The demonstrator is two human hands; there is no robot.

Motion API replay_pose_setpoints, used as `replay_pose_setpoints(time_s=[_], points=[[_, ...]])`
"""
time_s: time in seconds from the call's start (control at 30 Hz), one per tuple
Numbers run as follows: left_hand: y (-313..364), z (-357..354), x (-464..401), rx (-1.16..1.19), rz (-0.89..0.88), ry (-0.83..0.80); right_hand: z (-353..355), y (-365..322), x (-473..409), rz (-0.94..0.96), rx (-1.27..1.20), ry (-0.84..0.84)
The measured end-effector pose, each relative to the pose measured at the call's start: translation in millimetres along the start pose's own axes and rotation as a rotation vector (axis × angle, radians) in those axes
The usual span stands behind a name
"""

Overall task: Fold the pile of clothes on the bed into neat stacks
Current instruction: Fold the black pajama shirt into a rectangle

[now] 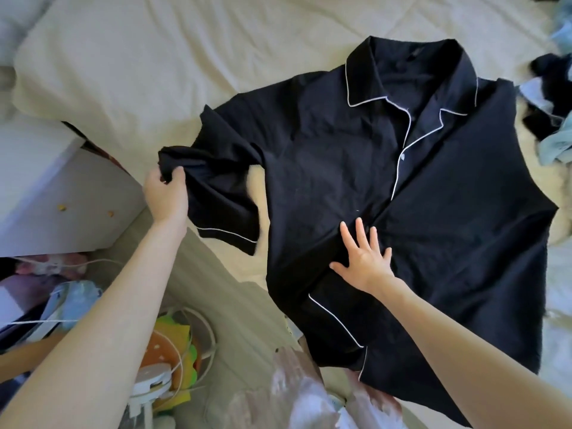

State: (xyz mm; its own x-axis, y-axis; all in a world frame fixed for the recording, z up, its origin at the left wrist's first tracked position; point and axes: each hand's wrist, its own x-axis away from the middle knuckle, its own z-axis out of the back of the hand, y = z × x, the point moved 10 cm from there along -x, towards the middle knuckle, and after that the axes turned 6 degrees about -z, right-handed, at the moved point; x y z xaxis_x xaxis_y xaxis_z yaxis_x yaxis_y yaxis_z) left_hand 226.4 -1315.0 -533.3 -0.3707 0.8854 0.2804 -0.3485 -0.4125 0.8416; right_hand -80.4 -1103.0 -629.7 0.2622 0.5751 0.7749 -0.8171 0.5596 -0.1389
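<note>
You stand at the edge of a bed [130,57] covered in a cream sheet, with a black shirt [418,196] spread front side up across it, its collar pointing away from you and its hem hanging toward you over the mattress edge. White piping runs along the collar, down the front opening, across the chest pocket and around the cuff of the short sleeve [223,193]. Your left hand [165,193] grips the bunched top edge of that sleeve, fingers and thumb curled tight around a fold of the dark cloth, lifting it a little off the sheet while the cuff hangs down toward you. Your right hand [363,257] lies flat on the lower front of the shirt, just below the end of the piped opening, fingers straight and spread apart, palm pressing the fabric down. The shirt's far side lies folded in, so no second sleeve shows. At the right edge of the bed a heap of clothes [551,106] waits, dark and pale blue pieces tangled together, just beside the shirt's shoulder. A pillow [18,23] sits at the top left corner. Beside the bed on your left stands a white cabinet [52,193], and below it a small white fan [173,360] with cables trailing across the floor.
</note>
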Motion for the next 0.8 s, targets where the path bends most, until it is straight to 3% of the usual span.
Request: replay_pose_setpoints(time_s=[0.17, 0.33, 0.47, 0.53, 0.6, 0.7, 0.8], points=[[127.0, -0.1, 39.8, -0.260, -0.558, -0.081, 17.2, 2.4, 8.3, 0.028, -0.154, -0.039], [184.3, -92.4, 176.4, -0.607, -1.164, -0.313, 55.7, 48.5, 32.7, -0.107, -0.853, 0.164], [146.8, -171.3, 285.7, -0.720, -1.349, -0.602, 52.6, 122.3, 61.5, -0.317, -1.392, 0.237], [104.9, -202.6, 325.4, -0.888, -1.356, -0.755, 48.6, 156.8, 73.6, -0.355, -1.322, 0.278], [74.1, -216.0, 341.3, -0.945, -1.303, -0.806, 48.7, 178.7, 78.4, -0.311, -1.058, 0.315], [51.4, -216.9, 323.8, -0.834, -1.071, -0.744, 46.3, 181.3, 71.0, -0.123, -0.586, 0.312], [24.5, -213.1, 280.7, -0.927, -0.748, -0.636, 28.2, 175.2, 60.3, 0.005, -0.143, 0.251]])
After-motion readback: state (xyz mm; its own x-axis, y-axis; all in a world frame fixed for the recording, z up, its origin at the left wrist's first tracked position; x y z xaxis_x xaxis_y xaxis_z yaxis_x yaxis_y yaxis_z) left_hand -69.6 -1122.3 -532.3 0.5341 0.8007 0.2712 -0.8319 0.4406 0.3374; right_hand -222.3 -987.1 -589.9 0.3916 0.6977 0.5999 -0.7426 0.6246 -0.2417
